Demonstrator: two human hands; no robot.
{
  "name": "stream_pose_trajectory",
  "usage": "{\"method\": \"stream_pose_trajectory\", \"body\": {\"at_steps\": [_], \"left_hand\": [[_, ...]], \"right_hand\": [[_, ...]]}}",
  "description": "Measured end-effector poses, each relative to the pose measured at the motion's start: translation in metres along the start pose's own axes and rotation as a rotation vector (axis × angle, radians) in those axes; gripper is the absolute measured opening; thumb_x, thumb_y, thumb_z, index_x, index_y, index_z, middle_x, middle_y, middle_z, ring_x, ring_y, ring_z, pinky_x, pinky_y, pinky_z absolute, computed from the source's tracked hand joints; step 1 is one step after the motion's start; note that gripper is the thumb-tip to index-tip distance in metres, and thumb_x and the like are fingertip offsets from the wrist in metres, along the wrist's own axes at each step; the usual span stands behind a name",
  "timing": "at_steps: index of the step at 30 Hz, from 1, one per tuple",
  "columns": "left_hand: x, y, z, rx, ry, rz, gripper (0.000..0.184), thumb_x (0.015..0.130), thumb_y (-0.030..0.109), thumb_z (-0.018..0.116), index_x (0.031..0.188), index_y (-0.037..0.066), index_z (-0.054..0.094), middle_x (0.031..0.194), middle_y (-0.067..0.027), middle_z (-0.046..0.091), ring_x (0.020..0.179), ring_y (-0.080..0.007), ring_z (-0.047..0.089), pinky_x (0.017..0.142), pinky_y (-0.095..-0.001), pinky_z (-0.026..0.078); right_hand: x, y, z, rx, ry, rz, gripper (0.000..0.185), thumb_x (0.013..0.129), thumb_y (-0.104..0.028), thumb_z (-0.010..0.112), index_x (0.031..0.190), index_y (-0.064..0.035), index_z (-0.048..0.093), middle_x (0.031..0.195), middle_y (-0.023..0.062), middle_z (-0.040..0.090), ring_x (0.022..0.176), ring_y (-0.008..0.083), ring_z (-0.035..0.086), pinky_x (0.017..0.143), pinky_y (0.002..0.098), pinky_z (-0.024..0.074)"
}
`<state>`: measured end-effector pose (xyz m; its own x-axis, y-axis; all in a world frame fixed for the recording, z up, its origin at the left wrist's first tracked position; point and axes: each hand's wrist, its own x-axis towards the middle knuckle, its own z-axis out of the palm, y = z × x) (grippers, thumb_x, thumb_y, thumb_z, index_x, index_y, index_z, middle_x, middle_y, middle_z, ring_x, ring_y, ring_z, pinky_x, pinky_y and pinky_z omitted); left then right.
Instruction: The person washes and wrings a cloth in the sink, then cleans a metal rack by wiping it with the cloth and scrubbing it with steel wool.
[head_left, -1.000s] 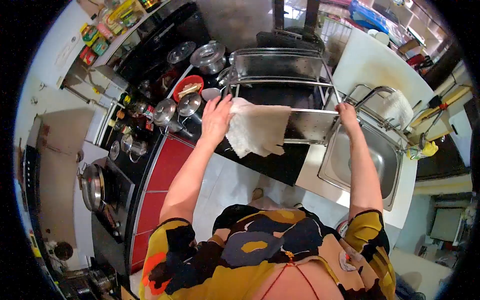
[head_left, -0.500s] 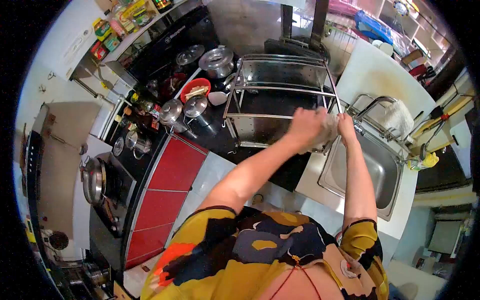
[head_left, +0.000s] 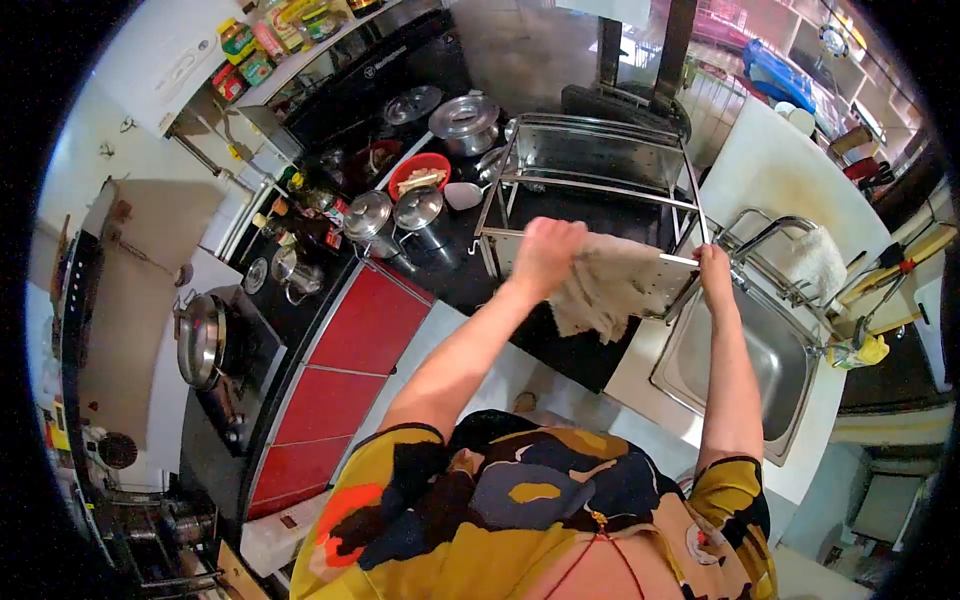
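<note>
A metal rack (head_left: 600, 180) with tubular bars and perforated panels stands on the black counter. My left hand (head_left: 550, 255) is closed on a beige cleaning cloth (head_left: 600, 290) at the rack's near top bar, toward its left part. The cloth trails rightward from the hand and hangs over the front panel. My right hand (head_left: 714, 275) is wrapped round the rack's frame at the near right corner, beside the sink. The fingertips of both hands are partly hidden.
A steel sink (head_left: 675, 350) with a tap (head_left: 785, 228) lies to the right. Lidded pots (head_left: 418, 210) and a red bowl (head_left: 432, 161) stand left of the rack. A pan (head_left: 202, 340) sits on the stove at far left. A white board (head_left: 775, 165) leans behind the sink.
My left hand has moved left along the near bar, and the bunched cloth now hangs spread out. My right hand stays at the rack's corner. The view has shifted slightly.
</note>
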<state>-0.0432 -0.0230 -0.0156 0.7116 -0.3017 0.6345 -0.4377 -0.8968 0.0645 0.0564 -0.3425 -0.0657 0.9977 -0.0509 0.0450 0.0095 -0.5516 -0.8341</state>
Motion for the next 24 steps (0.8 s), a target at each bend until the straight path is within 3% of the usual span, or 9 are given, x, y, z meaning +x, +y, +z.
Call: {"method": "stream_pose_trajectory", "body": {"at_steps": [5, 7, 9, 12, 13, 16, 20, 22, 24], "left_hand": [[-0.025, -0.029, -0.04, 0.01, 0.113, -0.071, 0.032, 0.073, 0.006, 0.059, 0.105, 0.008, 0.06, 0.099, -0.0101, 0.057, 0.097, -0.0297, 0.052, 0.086, -0.0404, 0.042], [-0.032, -0.034, -0.054, -0.103, 0.079, -0.289, 0.028, 0.076, 0.005, 0.057, 0.104, 0.006, 0.059, 0.101, -0.0112, 0.057, 0.099, -0.0317, 0.051, 0.087, -0.0394, 0.041], [-0.038, -0.05, -0.068, -0.195, 0.293, -0.509, 0.023, 0.076, 0.004, 0.056, 0.1, 0.002, 0.057, 0.096, -0.0154, 0.056, 0.094, -0.0334, 0.051, 0.084, -0.0385, 0.042], [-0.041, -0.088, -0.096, -0.722, 0.627, -0.908, 0.02, 0.088, 0.006, 0.05, 0.105, -0.001, 0.054, 0.104, -0.013, 0.06, 0.092, -0.0241, 0.058, 0.085, -0.0349, 0.045], [-0.043, -0.108, -0.097, -1.105, 0.792, -0.937, 0.02, 0.092, 0.009, 0.047, 0.108, 0.001, 0.053, 0.105, -0.0107, 0.06, 0.092, -0.0213, 0.059, 0.085, -0.034, 0.046], [-0.036, -0.109, -0.122, -1.438, 0.861, -0.976, 0.023, 0.094, 0.017, 0.046, 0.111, 0.003, 0.052, 0.108, -0.009, 0.059, 0.099, -0.02, 0.057, 0.086, -0.0351, 0.046], [-0.047, -0.091, -0.078, -1.109, 0.315, -0.957, 0.033, 0.086, 0.024, 0.061, 0.112, 0.006, 0.053, 0.11, -0.0095, 0.054, 0.102, -0.0208, 0.052, 0.091, -0.035, 0.04], [-0.044, -0.069, -0.064, -0.447, -0.067, -0.66, 0.042, 0.078, 0.02, 0.067, 0.113, 0.003, 0.05, 0.109, -0.0182, 0.048, 0.11, -0.0266, 0.046, 0.093, -0.0372, 0.038], [-0.043, -0.069, -0.051, -0.454, -0.054, -0.714, 0.04, 0.08, 0.026, 0.065, 0.108, 0.002, 0.052, 0.101, -0.016, 0.055, 0.098, -0.0293, 0.054, 0.088, -0.0363, 0.041]], "right_hand": [[0.006, 0.004, -0.002, -0.145, 0.011, -0.055, 0.033, 0.086, -0.023, 0.043, 0.08, 0.0043, 0.061, 0.075, 0.0154, 0.061, 0.073, 0.025, 0.057, 0.069, 0.0356, 0.0431], [0.0, -0.014, -0.012, -0.113, 0.004, 0.003, 0.033, 0.085, -0.023, 0.043, 0.08, 0.0039, 0.061, 0.074, 0.0148, 0.061, 0.072, 0.0248, 0.056, 0.069, 0.0353, 0.0429], [-0.004, -0.019, -0.02, -0.129, -0.033, -0.006, 0.033, 0.086, -0.024, 0.045, 0.079, 0.0034, 0.061, 0.072, 0.0131, 0.061, 0.069, 0.0229, 0.055, 0.066, 0.0338, 0.0426], [0.0, -0.01, -0.025, -0.069, -0.045, -0.007, 0.034, 0.088, -0.026, 0.046, 0.08, 0.0033, 0.061, 0.071, 0.011, 0.061, 0.067, 0.0203, 0.055, 0.064, 0.0323, 0.0419], [-0.001, -0.008, -0.025, -0.071, -0.046, -0.003, 0.034, 0.088, -0.026, 0.046, 0.08, 0.0033, 0.061, 0.071, 0.011, 0.061, 0.067, 0.0203, 0.055, 0.064, 0.0323, 0.0419], [0.0, -0.007, -0.028, 0.002, -0.055, 0.053, 0.033, 0.09, -0.025, 0.046, 0.081, 0.0018, 0.063, 0.071, 0.0058, 0.06, 0.065, 0.0159, 0.052, 0.061, 0.0313, 0.0402], [0.008, 0.008, -0.025, -0.006, -0.045, -0.007, 0.033, 0.091, -0.025, 0.045, 0.081, 0.0016, 0.062, 0.071, 0.0054, 0.06, 0.065, 0.0151, 0.051, 0.06, 0.0309, 0.0391], [-0.003, -0.01, -0.032, -0.05, -0.038, -0.008, 0.034, 0.09, -0.026, 0.046, 0.08, 0.0027, 0.061, 0.07, 0.0095, 0.06, 0.065, 0.0193, 0.053, 0.062, 0.0338, 0.0411], [-0.004, -0.015, -0.035, -0.092, -0.027, -0.009, 0.035, 0.089, -0.026, 0.046, 0.078, 0.0037, 0.061, 0.069, 0.0135, 0.061, 0.065, 0.0235, 0.056, 0.064, 0.0367, 0.0431]]}}
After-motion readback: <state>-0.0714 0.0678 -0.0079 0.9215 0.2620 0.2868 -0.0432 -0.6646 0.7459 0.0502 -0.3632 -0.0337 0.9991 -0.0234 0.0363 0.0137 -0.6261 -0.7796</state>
